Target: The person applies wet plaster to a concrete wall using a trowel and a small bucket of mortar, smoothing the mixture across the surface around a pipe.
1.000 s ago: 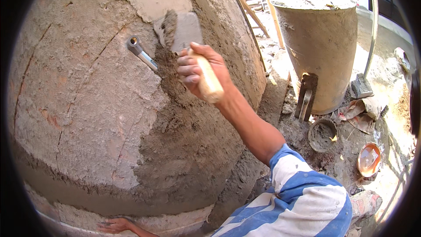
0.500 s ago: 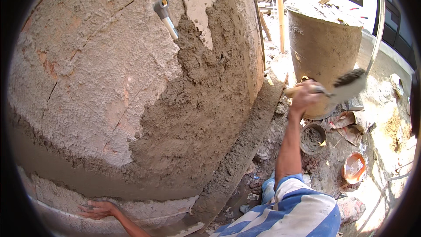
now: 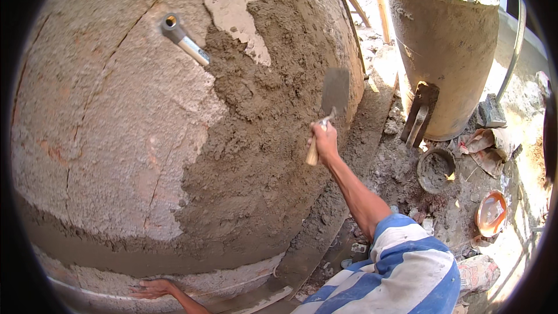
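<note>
In my right hand [image 3: 325, 139] is the wooden handle of a trowel [image 3: 335, 92], gripped with the fingers wrapped round it. Its grey blade points up and lies over the wet mortar [image 3: 261, 134] on the right part of the wall; whether it touches cannot be told. Low on the left, my left hand [image 3: 154, 289] is open, fingers stretched out, beside the bare strip under the smooth mortar band [image 3: 116, 256]. Rough, cracked plaster [image 3: 110, 116] covers the wall's left side. A grey pipe elbow [image 3: 173, 26] with a short white pipe sticks out above.
A mortar-strewn plank [image 3: 317, 221] runs along the wall's foot. To its right stands a tall drum [image 3: 444, 46] with a wooden float [image 3: 419, 117] leaning on it. A mortar bucket [image 3: 421, 181], an orange bowl [image 3: 491, 214] and a sack [image 3: 478, 272] rest on the littered ground.
My right hand has swung the trowel left, from in front of the drum to the wall. The dark mortar on its blade is no longer seen. The view has shifted somewhat to the right.
</note>
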